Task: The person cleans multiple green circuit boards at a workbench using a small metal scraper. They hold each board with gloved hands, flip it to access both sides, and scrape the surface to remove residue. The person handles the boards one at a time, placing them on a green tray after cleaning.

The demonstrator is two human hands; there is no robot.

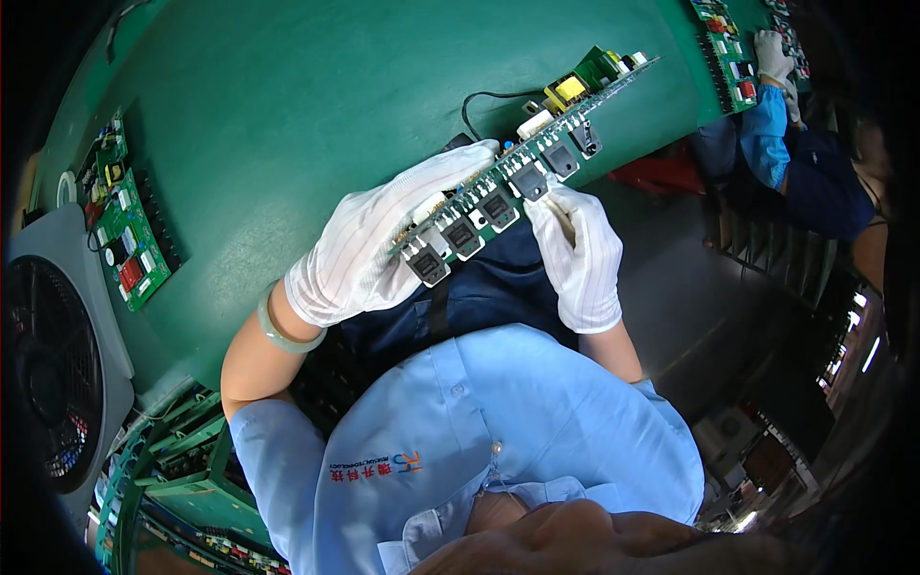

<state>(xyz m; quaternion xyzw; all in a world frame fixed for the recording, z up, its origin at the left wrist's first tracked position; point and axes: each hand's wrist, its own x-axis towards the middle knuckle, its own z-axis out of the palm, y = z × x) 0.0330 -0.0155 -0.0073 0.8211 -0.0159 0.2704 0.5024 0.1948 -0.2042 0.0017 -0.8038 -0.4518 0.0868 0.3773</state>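
My left hand (374, 240), in a white striped glove, is closed around the left end of a green circuit board (508, 171). The board is tilted up on edge, its right end raised and pointing away from me. A row of several flat black components (495, 208) lines its near edge, and a yellow transformer (567, 89) sits near its far end. At the middle of this row, the pinched fingertips of my gloved right hand (580, 254) meet the lower edge of one black component (528, 181). A black cable (484, 95) loops behind the board.
Further circuit boards (134, 240) lie on the green tabletop (287, 86) at the left. A grey-framed fan (57, 355) stands beside them. More boards (725, 57) are at the far right, near a co-worker's gloved hand (772, 56). Below left is a green rack (196, 479).
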